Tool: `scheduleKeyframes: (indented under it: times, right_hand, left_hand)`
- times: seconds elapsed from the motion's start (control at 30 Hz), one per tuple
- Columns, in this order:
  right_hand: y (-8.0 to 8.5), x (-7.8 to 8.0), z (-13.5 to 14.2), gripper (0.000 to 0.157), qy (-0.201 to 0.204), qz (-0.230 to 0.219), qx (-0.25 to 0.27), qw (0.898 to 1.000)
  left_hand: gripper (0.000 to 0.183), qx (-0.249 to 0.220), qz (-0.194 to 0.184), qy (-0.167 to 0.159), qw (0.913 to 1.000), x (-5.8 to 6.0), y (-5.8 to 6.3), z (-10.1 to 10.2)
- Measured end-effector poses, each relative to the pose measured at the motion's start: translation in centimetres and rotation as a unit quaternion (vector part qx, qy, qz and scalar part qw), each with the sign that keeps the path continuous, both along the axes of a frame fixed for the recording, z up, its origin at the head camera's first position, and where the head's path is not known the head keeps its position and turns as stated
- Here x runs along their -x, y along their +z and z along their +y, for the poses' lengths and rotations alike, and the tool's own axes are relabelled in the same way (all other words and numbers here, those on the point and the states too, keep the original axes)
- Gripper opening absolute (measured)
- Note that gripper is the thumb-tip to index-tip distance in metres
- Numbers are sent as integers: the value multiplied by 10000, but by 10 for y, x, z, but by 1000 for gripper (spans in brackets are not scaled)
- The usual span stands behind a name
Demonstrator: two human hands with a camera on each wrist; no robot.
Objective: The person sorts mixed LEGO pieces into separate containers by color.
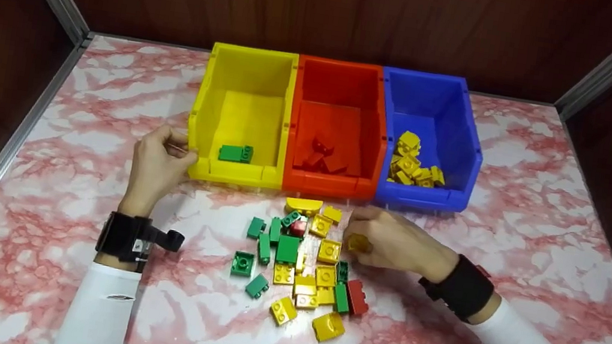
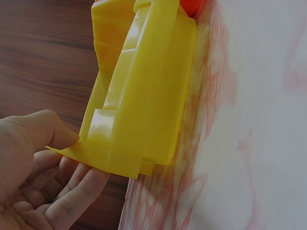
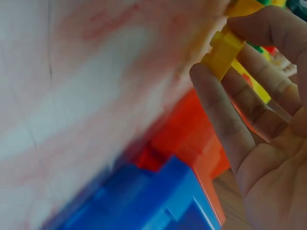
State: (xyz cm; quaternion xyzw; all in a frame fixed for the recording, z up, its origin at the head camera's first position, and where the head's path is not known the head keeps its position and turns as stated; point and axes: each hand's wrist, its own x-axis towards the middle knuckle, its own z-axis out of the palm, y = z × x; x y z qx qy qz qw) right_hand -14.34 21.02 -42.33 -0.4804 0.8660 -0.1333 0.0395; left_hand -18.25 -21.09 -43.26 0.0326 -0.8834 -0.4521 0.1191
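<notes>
A: Layout?
B: Marbled table. Yellow bin, red bin, blue bin side by side, left to right, open tops.
A: Loose parts?
B: Mixed pile in front of the bins: green, yellow, some red.
A: Hands?
B: Left hand pinches the yellow bin's near left edge. Right hand, right of the pile, pinches a yellow brick between thumb and fingertips.

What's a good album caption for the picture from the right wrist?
A right hand pinches a yellow block, with a red bin and a blue bin also in view.
</notes>
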Motion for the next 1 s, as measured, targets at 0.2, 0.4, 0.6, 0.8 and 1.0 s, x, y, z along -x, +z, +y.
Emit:
scheduleKeyframes:
  times: [0.2,0.4,0.6,0.8,1.0]
  right_hand:
    - [20,6,16,26,-391,94,464,9981]
    - [39,24,38,30,-1037,447,824,9902]
    - [51,50,62,31,-1776,767,557,9795]
    - [47,75,79,17,-2331,750,-206,9693]
    - [37,84,86,7,-2382,470,-417,9692]
  left_hand:
    - [19,-67,-25,40,10000,0,-1,0]
    - [20,-71,-48,34,10000,0,0,0]
    - [19,-80,-26,25,10000,1,0,-1]
    - [18,-48,15,11,10000,0,-1,-1]
    - [19,-2,112,-5,9999,2,-2,-1]
